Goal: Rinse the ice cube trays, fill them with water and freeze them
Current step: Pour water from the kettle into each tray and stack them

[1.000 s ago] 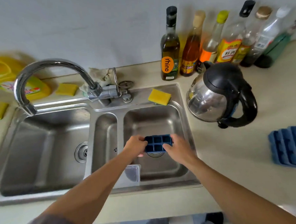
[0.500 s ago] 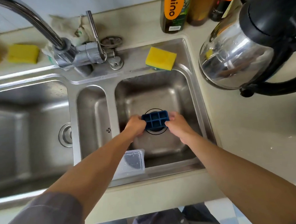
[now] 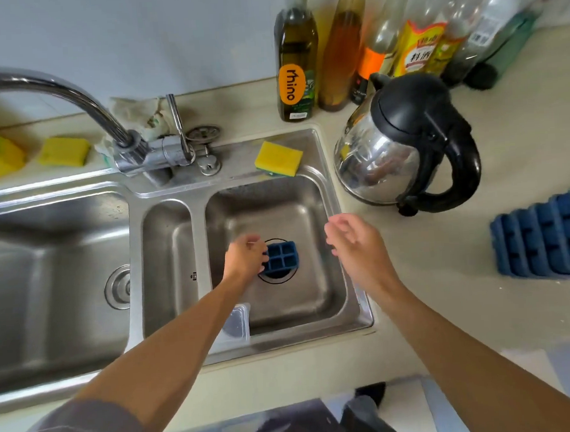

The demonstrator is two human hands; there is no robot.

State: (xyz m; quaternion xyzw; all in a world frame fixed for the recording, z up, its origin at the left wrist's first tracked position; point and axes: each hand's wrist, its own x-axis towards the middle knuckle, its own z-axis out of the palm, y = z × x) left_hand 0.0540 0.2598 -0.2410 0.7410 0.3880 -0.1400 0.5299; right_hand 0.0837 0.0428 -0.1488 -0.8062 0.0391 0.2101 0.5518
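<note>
A small dark blue ice cube tray (image 3: 283, 259) sits low in the right basin of the steel sink (image 3: 328, 187), over the round drain. My left hand (image 3: 244, 257) holds its left end, fingers curled on the edge. Over the basin's right rim my right hand (image 3: 354, 245) hangs with relaxed fingers and holds nothing. A stack of larger blue ice cube trays (image 3: 545, 235) lies on the counter at the far right. The tap (image 3: 73, 101) arches to the left, away from this basin.
A steel kettle (image 3: 405, 150) with a black handle stands right of the sink. Several bottles (image 3: 297, 60) line the back wall. A yellow sponge (image 3: 278, 158) lies on the sink's back ledge, another (image 3: 65, 151) at the left. A clear plastic lid (image 3: 237, 322) leans in the basin.
My right hand has let go of the small tray and risen to the right. My left hand still holds the tray, now down at the drain.
</note>
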